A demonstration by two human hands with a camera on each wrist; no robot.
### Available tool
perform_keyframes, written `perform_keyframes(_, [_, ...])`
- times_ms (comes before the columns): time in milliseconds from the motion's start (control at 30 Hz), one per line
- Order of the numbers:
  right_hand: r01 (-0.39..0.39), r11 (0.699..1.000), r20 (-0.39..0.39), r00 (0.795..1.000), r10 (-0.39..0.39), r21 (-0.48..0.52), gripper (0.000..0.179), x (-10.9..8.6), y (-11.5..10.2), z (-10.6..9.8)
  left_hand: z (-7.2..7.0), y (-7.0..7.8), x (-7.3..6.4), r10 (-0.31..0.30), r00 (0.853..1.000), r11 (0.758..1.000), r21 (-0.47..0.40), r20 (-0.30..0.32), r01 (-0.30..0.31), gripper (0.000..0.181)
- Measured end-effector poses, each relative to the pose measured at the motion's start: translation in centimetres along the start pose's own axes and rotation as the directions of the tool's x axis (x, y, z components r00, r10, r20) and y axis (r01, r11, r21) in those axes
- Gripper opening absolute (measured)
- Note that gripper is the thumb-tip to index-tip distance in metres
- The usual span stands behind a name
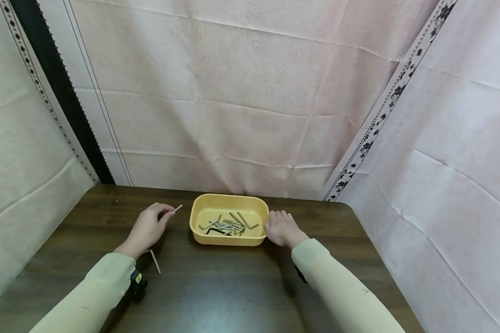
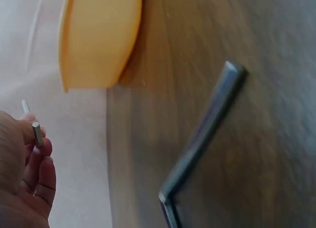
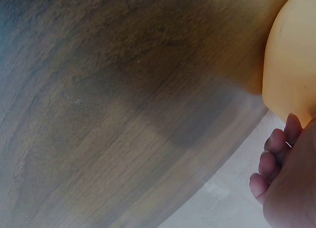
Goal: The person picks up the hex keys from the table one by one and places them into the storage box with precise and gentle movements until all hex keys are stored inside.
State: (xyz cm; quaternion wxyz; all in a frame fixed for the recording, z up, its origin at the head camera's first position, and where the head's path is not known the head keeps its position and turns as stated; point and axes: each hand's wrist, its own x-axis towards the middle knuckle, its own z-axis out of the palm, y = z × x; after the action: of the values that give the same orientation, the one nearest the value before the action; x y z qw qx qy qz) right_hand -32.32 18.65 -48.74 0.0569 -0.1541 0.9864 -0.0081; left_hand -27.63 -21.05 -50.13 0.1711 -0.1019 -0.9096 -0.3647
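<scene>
Beside the left end of the yellow tray (image 1: 229,241), my left hand (image 1: 147,225) pinches a small silver hex key (image 1: 178,208) between thumb and fingers. Both its ends stick out in the left wrist view. Another hex key (image 1: 155,262) lies on the table below that wrist, large and close in the left wrist view. My right hand (image 1: 282,228) holds the tray's right end, its thumb side at the rim and its fingers curled by the outer wall. Inside the tray lies a pile of silver hex keys (image 1: 229,225), with a black hex key (image 1: 211,230) at its front.
The dark wooden table (image 1: 216,291) carries the tray near its back edge. Pale cloth (image 1: 233,92) hangs behind the table and along both sides.
</scene>
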Motion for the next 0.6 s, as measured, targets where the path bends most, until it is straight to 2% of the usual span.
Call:
perform_keyframes(133, [0.001,1.000,0.001,1.000,-0.001,0.004,0.025,0.0,0.0,0.0,0.3,1.0,0.3,0.059,0.997,0.998,-0.032,-0.055,-0.061,0.015])
perform_keyframes(233, [0.002,1.000,0.000,1.000,-0.002,0.011,0.026,0.0,0.0,0.2,0.6,1.9,0.5,0.078,0.995,0.996,-0.044,-0.064,-0.081,0.013])
perform_keyframes(467, [-0.007,1.000,0.000,1.000,0.007,0.000,0.028,0.2,0.0,0.4,1.8,3.9,1.6,0.077,0.997,0.995,-0.055,-0.015,-0.077,0.015])
perform_keyframes(600, [-0.009,1.000,0.009,1.000,0.009,0.001,0.027,0.1,0.0,0.1,3.0,4.9,2.4,0.050,0.998,0.997,-0.054,0.024,-0.048,0.017])
